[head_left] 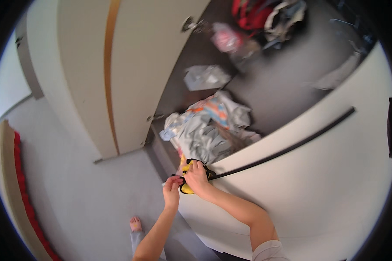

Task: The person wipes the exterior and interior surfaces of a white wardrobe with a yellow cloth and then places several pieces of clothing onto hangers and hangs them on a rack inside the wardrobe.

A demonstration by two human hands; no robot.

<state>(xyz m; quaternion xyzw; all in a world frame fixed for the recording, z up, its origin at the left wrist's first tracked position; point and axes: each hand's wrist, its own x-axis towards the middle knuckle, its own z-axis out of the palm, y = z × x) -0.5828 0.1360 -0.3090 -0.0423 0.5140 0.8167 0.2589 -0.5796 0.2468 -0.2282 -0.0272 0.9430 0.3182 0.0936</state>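
Note:
My right hand (197, 178) is closed on a small yellow and black fabric item (187, 189), its fingers curled over the top. My left hand (172, 189) meets the item's left edge with its fingers pinched together on a black part of it. The item's exact kind does not show, and my right hand covers some of it. It is held against the edge of a white wardrobe door (257, 195), near the lower end of the door's long black handle (292, 151). Just beyond lies a heap of grey, white and orange clothes (204, 130) inside the wardrobe.
Another wardrobe door (143, 65), cream with an orange strip, stands open on the left. Deeper inside lie a clear plastic bag (207, 77), a pink packet (226, 39) and a red bag (252, 13). My bare foot (136, 224) is on the grey floor.

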